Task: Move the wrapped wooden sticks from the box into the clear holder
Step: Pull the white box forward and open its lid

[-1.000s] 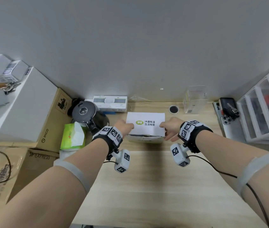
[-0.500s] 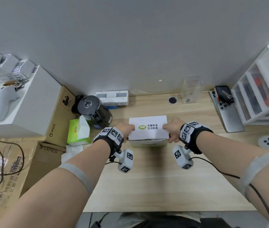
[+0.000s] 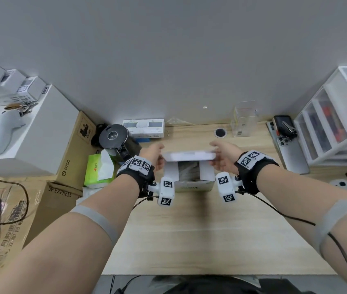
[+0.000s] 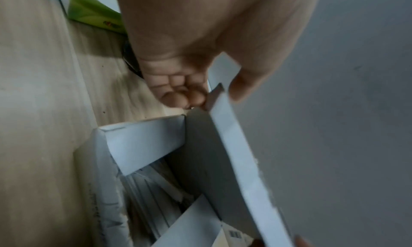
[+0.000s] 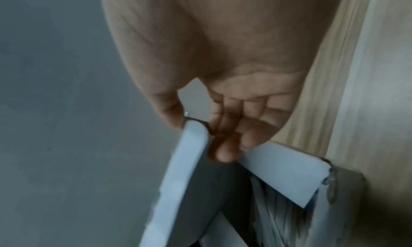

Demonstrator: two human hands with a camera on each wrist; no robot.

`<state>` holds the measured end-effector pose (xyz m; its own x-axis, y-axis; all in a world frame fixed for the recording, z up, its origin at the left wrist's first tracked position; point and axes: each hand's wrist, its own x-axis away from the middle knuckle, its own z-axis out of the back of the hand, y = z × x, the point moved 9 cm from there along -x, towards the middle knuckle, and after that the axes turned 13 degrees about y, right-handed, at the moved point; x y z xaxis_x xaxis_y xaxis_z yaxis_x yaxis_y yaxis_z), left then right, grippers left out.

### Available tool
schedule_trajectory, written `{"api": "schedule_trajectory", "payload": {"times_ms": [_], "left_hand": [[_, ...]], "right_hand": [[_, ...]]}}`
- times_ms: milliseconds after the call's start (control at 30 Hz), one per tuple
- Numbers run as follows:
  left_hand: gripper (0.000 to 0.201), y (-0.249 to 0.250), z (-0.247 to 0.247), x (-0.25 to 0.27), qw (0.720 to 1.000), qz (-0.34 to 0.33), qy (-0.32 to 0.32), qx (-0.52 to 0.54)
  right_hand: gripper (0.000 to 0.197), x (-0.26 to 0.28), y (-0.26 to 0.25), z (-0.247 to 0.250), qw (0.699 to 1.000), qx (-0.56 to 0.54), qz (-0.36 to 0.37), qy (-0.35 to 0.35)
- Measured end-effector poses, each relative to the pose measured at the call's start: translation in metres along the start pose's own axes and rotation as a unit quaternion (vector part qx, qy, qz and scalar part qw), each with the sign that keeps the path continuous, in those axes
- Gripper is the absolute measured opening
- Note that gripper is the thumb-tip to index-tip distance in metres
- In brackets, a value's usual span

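Left hand (image 3: 151, 154) is pinching the lid (image 3: 189, 156) at its left edge, right hand (image 3: 224, 154) its right; box (image 3: 189, 183) is sitting mid-table, sticks (image 3: 188, 171) inside. Holder (image 3: 243, 122) is standing at the back edge, bare table between.

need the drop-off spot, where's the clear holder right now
In the head view the clear holder stands at the desk's back edge against the wall, right of centre, between the round black grommet and the phone.
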<state>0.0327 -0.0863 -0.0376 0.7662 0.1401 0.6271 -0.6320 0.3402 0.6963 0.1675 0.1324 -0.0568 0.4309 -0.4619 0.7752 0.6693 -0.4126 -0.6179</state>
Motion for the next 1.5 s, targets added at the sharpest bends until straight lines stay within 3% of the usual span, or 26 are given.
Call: {"api": "schedule_trajectory", "payload": {"times_ms": [100,200,267,333,467,533,633,733,833,1000,1100,1200,1266,1333,1433,1500], "left_hand": [[0.01,0.019,-0.001,0.0,0.993,-0.012,-0.004,0.119],[0.012,0.022,-0.007,-0.009,0.997,-0.034,0.001,0.066],[0.015,0.015,-0.013,-0.019,0.993,-0.085,0.01,-0.086],[0.029,0.0,-0.02,-0.022,0.968,-0.135,0.007,-0.214],[0.057,-0.022,-0.032,-0.029,0.929,-0.198,0.008,-0.312],[0.072,-0.023,-0.036,-0.034,0.911,-0.218,0.02,-0.351],[0.088,-0.023,-0.041,-0.035,0.88,-0.229,0.03,-0.414],[0.085,-0.02,-0.046,-0.036,0.846,-0.252,0.038,-0.467],[0.08,-0.021,-0.046,-0.037,0.835,-0.253,0.048,-0.486],[0.084,-0.02,-0.046,-0.033,0.827,-0.255,0.051,-0.498],[0.081,-0.017,-0.044,-0.033,0.853,-0.244,0.033,-0.46],[0.062,-0.011,-0.035,-0.036,0.882,-0.228,-0.001,-0.412],[0.044,-0.004,-0.026,-0.038,0.887,-0.238,-0.013,-0.394],[0.031,0.003,-0.01,-0.042,0.884,-0.249,0.005,-0.396],[0.041,0.009,0.01,-0.049,0.876,-0.256,0.034,-0.408],[0.037,0.008,0.015,-0.052,0.866,-0.255,0.044,-0.428]], "right_hand": [[0.037,0.001,-0.021,-0.001,0.988,-0.143,0.039,-0.028],[0.036,-0.002,-0.033,0.001,0.981,-0.176,0.075,-0.02],[0.036,-0.012,-0.032,-0.005,0.991,-0.085,0.1,-0.003],[0.048,-0.026,-0.027,-0.009,0.985,0.079,0.148,0.032],[0.068,-0.042,-0.017,-0.016,0.889,0.374,0.251,0.085],[0.074,-0.044,-0.013,-0.021,0.852,0.432,0.28,0.1],[0.09,-0.047,0.001,-0.03,0.822,0.48,0.285,0.112],[0.095,-0.05,0.007,-0.037,0.788,0.526,0.289,0.137],[0.085,-0.049,0.005,-0.04,0.766,0.556,0.28,0.158],[0.075,-0.052,0.002,-0.041,0.803,0.525,0.247,0.135],[0.076,-0.052,-0.006,-0.033,0.842,0.472,0.236,0.116],[0.081,-0.049,-0.018,-0.018,0.873,0.415,0.237,0.096],[0.084,-0.048,-0.026,-0.002,0.887,0.384,0.234,0.101],[0.075,-0.048,-0.031,0.015,0.887,0.381,0.233,0.119],[0.052,-0.049,-0.033,0.033,0.87,0.399,0.242,0.159],[0.037,-0.05,-0.03,0.033,0.85,0.43,0.253,0.167]]}}
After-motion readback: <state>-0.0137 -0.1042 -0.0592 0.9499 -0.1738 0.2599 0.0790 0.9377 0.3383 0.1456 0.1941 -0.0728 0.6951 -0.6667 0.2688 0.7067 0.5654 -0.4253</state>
